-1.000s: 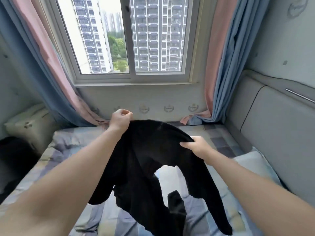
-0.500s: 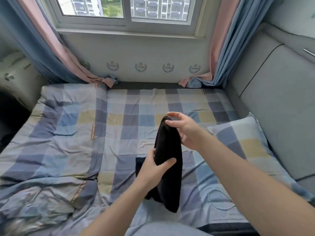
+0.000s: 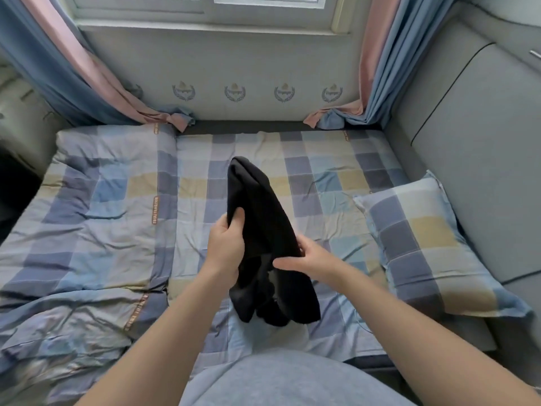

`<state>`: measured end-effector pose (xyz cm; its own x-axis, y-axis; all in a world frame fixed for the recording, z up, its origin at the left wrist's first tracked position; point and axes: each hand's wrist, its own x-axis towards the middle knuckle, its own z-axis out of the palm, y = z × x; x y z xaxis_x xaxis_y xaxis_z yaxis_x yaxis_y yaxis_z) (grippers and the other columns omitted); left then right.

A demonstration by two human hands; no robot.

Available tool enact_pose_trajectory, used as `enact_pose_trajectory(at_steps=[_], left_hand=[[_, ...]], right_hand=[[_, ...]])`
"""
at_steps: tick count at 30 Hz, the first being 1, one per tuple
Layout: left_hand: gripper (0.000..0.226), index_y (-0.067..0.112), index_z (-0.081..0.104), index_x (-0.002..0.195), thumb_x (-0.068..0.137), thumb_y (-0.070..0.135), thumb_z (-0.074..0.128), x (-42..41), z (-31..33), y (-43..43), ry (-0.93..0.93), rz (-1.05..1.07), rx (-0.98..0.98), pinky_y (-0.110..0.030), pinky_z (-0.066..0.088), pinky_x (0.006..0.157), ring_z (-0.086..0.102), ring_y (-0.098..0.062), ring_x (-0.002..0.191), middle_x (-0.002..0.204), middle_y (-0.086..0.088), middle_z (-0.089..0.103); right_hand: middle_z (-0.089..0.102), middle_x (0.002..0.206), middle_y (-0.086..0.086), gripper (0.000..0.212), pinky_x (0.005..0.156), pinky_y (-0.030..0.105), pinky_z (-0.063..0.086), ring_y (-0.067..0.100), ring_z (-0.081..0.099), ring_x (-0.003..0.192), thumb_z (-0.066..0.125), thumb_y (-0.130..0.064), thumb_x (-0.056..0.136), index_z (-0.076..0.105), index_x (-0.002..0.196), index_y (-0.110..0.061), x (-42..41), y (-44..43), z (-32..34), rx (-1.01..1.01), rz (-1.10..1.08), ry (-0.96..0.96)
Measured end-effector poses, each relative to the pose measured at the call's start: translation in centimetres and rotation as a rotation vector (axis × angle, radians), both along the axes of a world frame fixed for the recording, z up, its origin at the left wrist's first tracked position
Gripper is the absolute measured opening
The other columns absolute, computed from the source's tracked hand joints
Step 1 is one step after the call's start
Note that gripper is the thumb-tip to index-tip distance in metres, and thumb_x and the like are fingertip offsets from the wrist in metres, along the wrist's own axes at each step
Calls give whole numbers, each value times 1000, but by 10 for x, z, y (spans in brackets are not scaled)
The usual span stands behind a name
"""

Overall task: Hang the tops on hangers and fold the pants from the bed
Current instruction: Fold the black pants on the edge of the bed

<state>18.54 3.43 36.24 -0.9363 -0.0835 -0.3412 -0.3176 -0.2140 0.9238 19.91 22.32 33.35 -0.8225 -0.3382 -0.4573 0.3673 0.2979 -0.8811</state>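
Above bed (image 3: 322, 177), hands (image 3: 227, 250) (image 3: 306, 260) grip (perhaps) pants (image 3: 263, 206).

Window (image 3: 205, 5) cropped at top, left hand (image 3: 227, 247) fingers hidden behind black garment (image 3: 263, 218)

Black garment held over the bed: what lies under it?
Only the checked sheet shows around the black garment, which the left hand and right hand grip above it. The patch of sheet directly beneath is covered, so anything lying there cannot be seen.
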Motion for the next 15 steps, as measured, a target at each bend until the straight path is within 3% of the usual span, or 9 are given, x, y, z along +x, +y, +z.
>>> enact_pose_trajectory(at_steps=[2,5,8,11,14,15], left_hand=[[22,29,67,105,104,41,48,-7,3,-4,-9,33,42,-39,60,83,72,-19,100,104,6,77],[20,29,67,104,104,40,50,-16,0,-11,-12,65,55,-33,61,72,74,-14,90,98,8,77],[18,31,68,102,102,41,53,-21,-9,-21,-40,105,-3,-39,61,78,74,-18,94,96,7,78],[15,35,66,93,101,39,54,-22,-25,-31,-58,100,-177,-42,60,79,70,-22,98,96,3,74],[7,30,62,100,96,35,59,-19,-39,-36,-135,-119,-473,-37,55,77,65,-27,106,101,3,68],[25,25,60,113,92,38,64,-17,-44,-34,-180,-250,-594,-39,54,85,61,-28,114,111,1,66]], right_hand=[[67,107,-30,47,81,15,50,-10,63,100,79,-44,76,55,115,-54,14,-4,-28,98,26,2],[74,88,-20,5,76,22,54,0,70,86,67,-31,91,69,93,-36,24,-4,-54,115,-155,-6],[74,76,-12,18,68,18,53,7,69,80,61,-16,98,70,85,-25,20,8,-53,115,-314,65],[67,73,-7,17,62,17,50,10,62,72,61,-7,97,67,84,-16,8,28,-25,127,-406,192],[62,60,-13,18,51,17,45,3,57,56,63,-6,95,67,81,-16,-6,49,22,200,-386,324],[63,60,-13,18,51,18,45,3,58,56,64,-6,94,68,81,-17,-11,54,40,238,-367,382]])
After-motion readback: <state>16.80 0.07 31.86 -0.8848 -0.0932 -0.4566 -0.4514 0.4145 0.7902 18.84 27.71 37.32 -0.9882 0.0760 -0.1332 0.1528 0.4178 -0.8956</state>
